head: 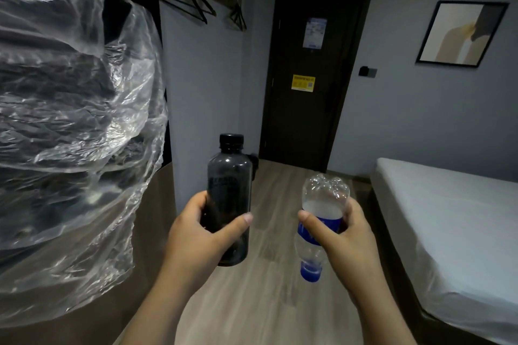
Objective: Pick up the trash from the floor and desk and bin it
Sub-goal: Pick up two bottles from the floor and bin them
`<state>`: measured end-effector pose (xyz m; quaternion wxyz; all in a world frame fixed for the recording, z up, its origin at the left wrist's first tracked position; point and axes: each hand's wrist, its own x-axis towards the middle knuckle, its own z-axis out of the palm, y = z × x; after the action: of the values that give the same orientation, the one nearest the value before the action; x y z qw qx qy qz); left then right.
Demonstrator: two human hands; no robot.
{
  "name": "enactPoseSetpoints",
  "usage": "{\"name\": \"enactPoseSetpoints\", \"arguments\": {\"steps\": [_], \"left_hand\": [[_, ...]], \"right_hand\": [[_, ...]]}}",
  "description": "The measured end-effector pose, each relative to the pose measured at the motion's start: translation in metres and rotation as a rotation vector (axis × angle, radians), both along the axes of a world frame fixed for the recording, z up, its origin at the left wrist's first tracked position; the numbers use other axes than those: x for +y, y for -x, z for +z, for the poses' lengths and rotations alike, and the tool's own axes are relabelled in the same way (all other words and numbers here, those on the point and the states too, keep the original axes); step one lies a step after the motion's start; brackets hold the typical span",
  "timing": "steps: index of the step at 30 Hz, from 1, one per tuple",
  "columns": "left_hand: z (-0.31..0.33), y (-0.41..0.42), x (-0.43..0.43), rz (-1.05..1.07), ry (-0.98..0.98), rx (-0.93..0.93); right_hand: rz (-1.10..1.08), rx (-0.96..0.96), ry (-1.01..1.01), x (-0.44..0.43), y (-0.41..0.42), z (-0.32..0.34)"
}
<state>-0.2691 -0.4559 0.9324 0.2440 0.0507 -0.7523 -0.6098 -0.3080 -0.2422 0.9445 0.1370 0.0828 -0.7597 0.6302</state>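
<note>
Holding 2 bottles mid-air over wood floor [269, 302]: left grip [196, 230] wrapped round dark bottle [229, 176], upright, cap up; right grip [344, 238] wrapped round clear bottle [322, 204], blue cap down. Open floor lane runs fwd to door [305, 109]. On right, bed [448, 218] edge close; on left, plastic bag [70, 120] bulges in. Grey walls, dim rm.
</note>
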Motion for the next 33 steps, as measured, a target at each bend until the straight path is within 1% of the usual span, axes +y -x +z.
{"name": "enactPoseSetpoints", "arguments": {"steps": [7,12,19,23,28,33], "left_hand": [[-0.005,0.122,-0.046,0.016,0.025,-0.017],[-0.016,0.21,-0.059,0.05,0.105,-0.062],[-0.008,0.346,-0.04,0.082,0.13,-0.084],[-0.001,0.418,-0.025,0.095,0.148,-0.082],[-0.013,0.491,-0.02,0.114,0.167,-0.14],[-0.029,0.573,-0.026,0.091,0.14,-0.153]], "right_hand": [[-0.064,-0.04,-0.037,-0.034,0.109,-0.002],[-0.085,-0.043,-0.016,-0.037,0.201,-0.015],[-0.058,-0.029,0.036,-0.022,0.35,-0.019],[-0.041,-0.019,0.02,-0.006,0.431,-0.014],[-0.02,-0.045,-0.001,0.002,0.506,-0.023],[0.001,-0.074,0.017,-0.001,0.581,-0.037]]}}
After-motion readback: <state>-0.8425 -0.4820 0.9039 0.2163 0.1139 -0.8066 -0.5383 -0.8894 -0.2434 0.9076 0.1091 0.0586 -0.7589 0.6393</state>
